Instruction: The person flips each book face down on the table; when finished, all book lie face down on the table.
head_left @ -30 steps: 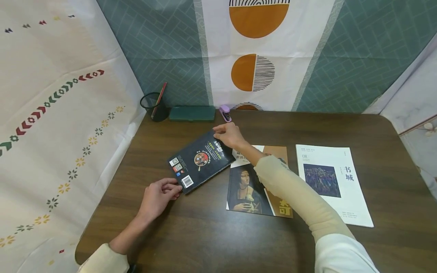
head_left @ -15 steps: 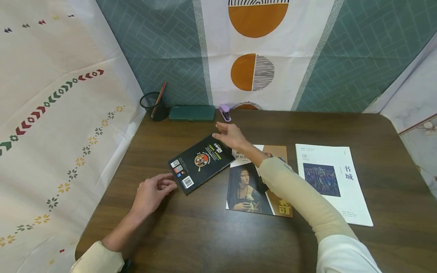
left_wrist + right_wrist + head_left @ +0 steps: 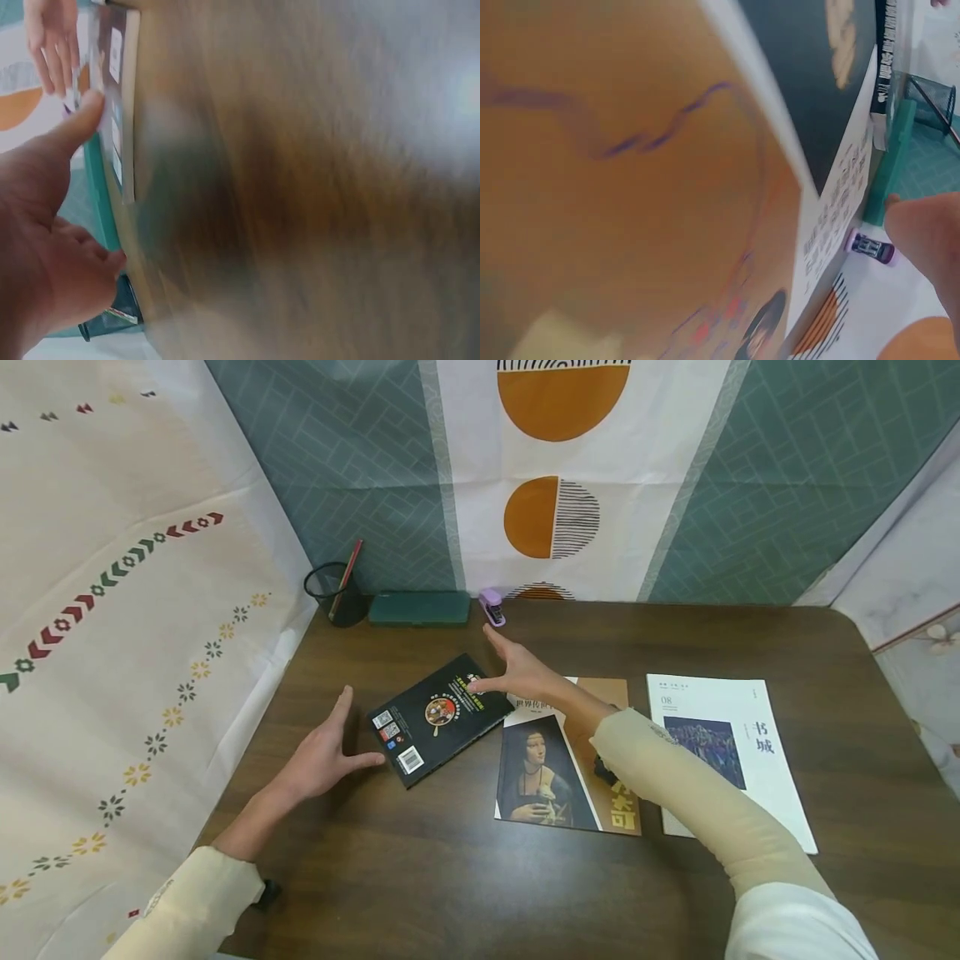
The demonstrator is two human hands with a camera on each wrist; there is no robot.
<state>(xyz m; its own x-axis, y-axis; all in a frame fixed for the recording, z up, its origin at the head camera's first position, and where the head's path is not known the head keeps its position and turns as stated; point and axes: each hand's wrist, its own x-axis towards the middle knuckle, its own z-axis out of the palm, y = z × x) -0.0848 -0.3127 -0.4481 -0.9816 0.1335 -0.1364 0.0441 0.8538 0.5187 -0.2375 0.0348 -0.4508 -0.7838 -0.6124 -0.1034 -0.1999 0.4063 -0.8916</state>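
A dark paperback book (image 3: 405, 714) lies at a slant on the wooden table, back cover up, with QR codes and a barcode showing. My left hand (image 3: 318, 764) is beside its left end, thumb and fingers spread, thumb tip close to the corner. My right hand (image 3: 525, 672) hovers around its upper right corner with the thumb stretched over the cover. In the left wrist view the book (image 3: 116, 112) shows edge-on beyond my left thumb. The book's right corner meets a magazine (image 3: 536, 777) with a portrait of a woman holding a white animal.
A white magazine (image 3: 776, 793) lies at the right, partly under my right sleeve (image 3: 675, 777). Along the back edge stand a black mesh pen holder (image 3: 348, 606) with a red pencil, a green case (image 3: 420, 608) and a purple stapler (image 3: 491, 602). A patterned cloth hangs behind.
Both hands have let go of the dark book and spread their fingers. The left hand has drawn off to the left; the right has shifted slightly right. The book lies flat in place.
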